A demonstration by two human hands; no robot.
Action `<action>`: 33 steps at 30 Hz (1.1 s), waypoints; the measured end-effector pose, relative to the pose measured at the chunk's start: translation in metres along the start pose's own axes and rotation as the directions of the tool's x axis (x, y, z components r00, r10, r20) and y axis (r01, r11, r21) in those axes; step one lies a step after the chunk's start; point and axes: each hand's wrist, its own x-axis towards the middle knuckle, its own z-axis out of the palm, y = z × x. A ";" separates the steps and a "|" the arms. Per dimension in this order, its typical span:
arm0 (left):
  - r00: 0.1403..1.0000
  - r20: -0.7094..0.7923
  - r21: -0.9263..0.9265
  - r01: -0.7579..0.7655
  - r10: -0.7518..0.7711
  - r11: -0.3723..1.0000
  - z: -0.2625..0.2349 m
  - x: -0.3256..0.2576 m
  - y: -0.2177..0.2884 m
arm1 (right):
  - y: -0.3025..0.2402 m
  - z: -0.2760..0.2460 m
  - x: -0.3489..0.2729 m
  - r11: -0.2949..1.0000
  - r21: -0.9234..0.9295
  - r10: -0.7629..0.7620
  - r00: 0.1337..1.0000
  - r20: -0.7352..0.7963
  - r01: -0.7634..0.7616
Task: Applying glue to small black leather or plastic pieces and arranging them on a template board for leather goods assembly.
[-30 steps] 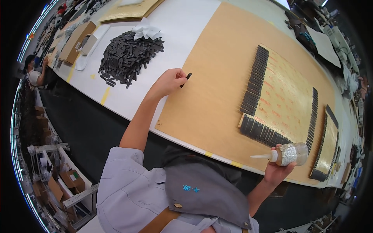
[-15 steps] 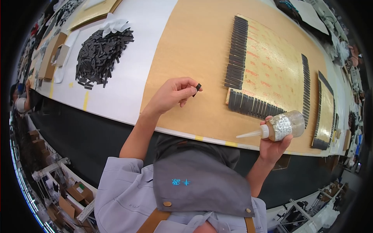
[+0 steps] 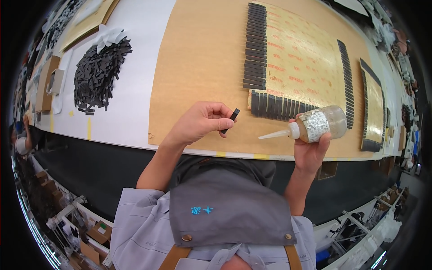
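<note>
My left hand pinches a small black strip between thumb and fingers, above the brown paper. In my right hand lies a clear squeeze bottle with a silvery wrap and a white nozzle. It is tilted on its side, the nozzle pointing left toward the strip. Behind the bottle is a yellowish board with red print. Black strips line its left edge, its near edge and its right edge; the bottle hides part of the near right corner.
A heap of loose black strips lies on the white table at the left, a pale crumpled piece on top. Cardboard boxes stand farther left. A second strip-edged board lies at the right. The table's front edge runs before me.
My right hand has brought the bottle left and slightly up, its nozzle nearer the strip. The strip in my left hand now shows more of its length. The whole view has shifted somewhat.
</note>
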 end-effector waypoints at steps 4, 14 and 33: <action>0.989 0.092 0.047 0.110 -0.114 0.993 0.005 0.000 -0.002 | 0.002 -0.001 0.001 0.999 -0.040 -0.016 1.000 -0.019 0.015; 0.975 0.103 0.251 0.167 -0.198 0.954 0.014 0.002 -0.005 | 0.008 -0.004 0.001 0.989 -0.146 -0.005 1.000 -0.016 0.002; 0.976 0.098 0.291 0.159 -0.195 0.943 0.019 -0.001 -0.006 | 0.008 0.000 0.000 0.985 -0.174 0.017 0.999 0.029 -0.012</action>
